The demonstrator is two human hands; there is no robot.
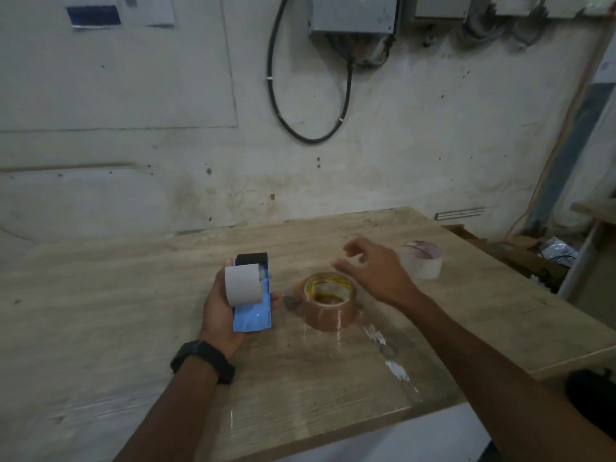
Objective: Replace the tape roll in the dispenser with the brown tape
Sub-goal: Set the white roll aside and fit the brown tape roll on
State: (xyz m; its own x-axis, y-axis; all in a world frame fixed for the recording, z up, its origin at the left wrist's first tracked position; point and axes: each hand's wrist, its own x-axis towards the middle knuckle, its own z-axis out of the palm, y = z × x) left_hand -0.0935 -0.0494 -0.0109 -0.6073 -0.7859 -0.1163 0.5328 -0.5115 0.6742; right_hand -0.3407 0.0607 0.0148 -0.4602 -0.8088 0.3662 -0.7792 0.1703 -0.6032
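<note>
Dispenser, clamped in left hand; right hand, fingers apart, empty: grasp brown tape squarely by rim, seat on hub.

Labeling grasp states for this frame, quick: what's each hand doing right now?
Left hand: closed around the blue tape dispenser, which carries a grey roll.
Right hand: open, empty, fingers spread above the table just past the brown tape.

A wooden desk stands against a stained wall. A grey electrical box hangs above, with a black cable looping below it.
</note>
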